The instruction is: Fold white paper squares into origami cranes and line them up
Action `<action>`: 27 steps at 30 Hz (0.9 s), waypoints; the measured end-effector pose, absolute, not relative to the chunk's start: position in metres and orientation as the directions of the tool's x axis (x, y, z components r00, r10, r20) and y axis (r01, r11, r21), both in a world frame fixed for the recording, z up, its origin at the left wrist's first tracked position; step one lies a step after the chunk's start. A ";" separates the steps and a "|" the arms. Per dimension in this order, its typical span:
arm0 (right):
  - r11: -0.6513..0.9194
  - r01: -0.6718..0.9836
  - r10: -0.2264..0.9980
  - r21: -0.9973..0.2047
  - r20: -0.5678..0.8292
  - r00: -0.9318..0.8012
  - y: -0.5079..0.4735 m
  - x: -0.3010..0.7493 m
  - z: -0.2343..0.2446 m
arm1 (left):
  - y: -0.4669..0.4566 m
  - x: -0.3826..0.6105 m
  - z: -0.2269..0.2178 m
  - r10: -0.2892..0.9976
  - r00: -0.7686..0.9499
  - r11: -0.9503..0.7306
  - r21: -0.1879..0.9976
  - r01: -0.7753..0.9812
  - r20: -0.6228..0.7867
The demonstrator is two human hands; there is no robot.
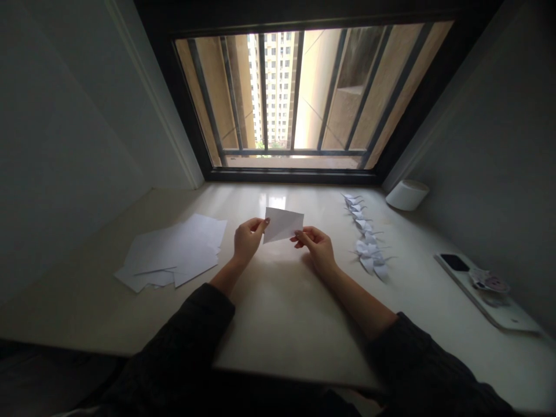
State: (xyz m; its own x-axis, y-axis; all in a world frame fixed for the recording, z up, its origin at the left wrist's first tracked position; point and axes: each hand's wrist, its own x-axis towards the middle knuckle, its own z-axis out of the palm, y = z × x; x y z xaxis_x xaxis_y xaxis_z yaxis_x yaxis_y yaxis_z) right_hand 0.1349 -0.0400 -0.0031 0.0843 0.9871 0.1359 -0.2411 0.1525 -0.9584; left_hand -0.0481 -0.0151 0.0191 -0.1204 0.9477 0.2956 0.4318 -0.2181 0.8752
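Between my two hands a white sheet of paper (282,225) is held up above the pale counter. My left hand (248,238) pinches its left edge near the top, thumb in front. At the lower right corner, my right hand (318,246) has the sheet between thumb and fingers. The paper looks flat, with no fold that I can make out. To the left lies a loose, overlapping pile of white paper sheets (178,249). Over on the right, several small folded paper figures (367,246) with thin pointed ends stand in a row running toward the window.
A white phone (486,292) with a decorated grip on its back lies at the right by the wall. Behind the figures a white rounded object (407,194) rests in the corner. A barred, dark-framed window (291,176) closes off the counter (278,324) at the back.
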 end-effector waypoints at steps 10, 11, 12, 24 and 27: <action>0.159 -0.236 0.968 -0.959 0.105 0.229 -0.035 0.139 -0.012 | -0.020 -0.045 0.021 0.966 -0.079 -0.205 0.917 0.341 0.246; 0.163 -0.236 0.967 -0.958 0.107 0.232 -0.034 0.139 -0.012 | -0.020 -0.044 0.021 0.977 -0.041 -0.190 0.941 0.279 0.209; 0.167 -0.239 0.965 -0.957 0.109 0.238 -0.034 0.139 -0.013 | -0.019 -0.043 0.020 0.986 -0.002 -0.163 0.963 0.215 0.167; 0.176 -0.208 0.964 -0.962 0.126 0.233 -0.037 0.137 -0.008 | -0.017 -0.033 0.013 0.996 -0.079 0.023 0.956 -0.294 -0.048; 0.175 -0.201 0.957 -0.964 0.119 0.263 -0.037 0.136 -0.007 | -0.016 -0.031 0.013 0.989 -0.096 0.065 0.918 -0.392 -0.111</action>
